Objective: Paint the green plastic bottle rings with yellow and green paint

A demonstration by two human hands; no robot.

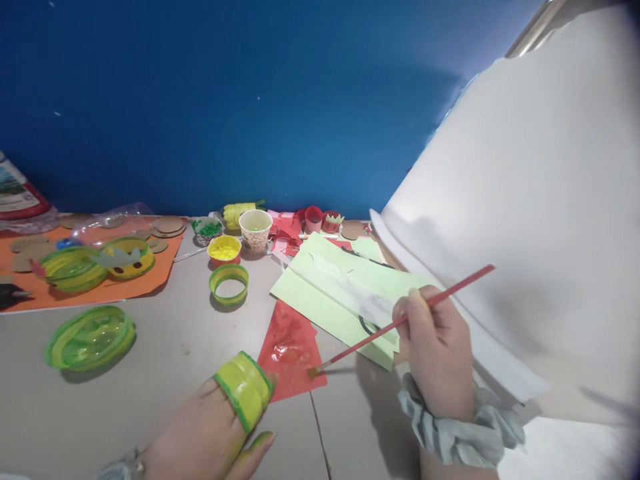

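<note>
Left grip (200, 423), thumb apart, wears a yellow-green ring (243, 390); right grip (440, 350) clamps a paintbrush (370, 339).

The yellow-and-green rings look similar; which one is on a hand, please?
The ring worn on the left hand: fingers pass through it, while the other rings rest on the table or orange sheet.

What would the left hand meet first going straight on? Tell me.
Most likely the red paper, immediately ahead of the left hand; whether they already touch is hard to tell.

Ruffled grey scrunchie (463, 437), greyish left wristband (121, 466)
</note>
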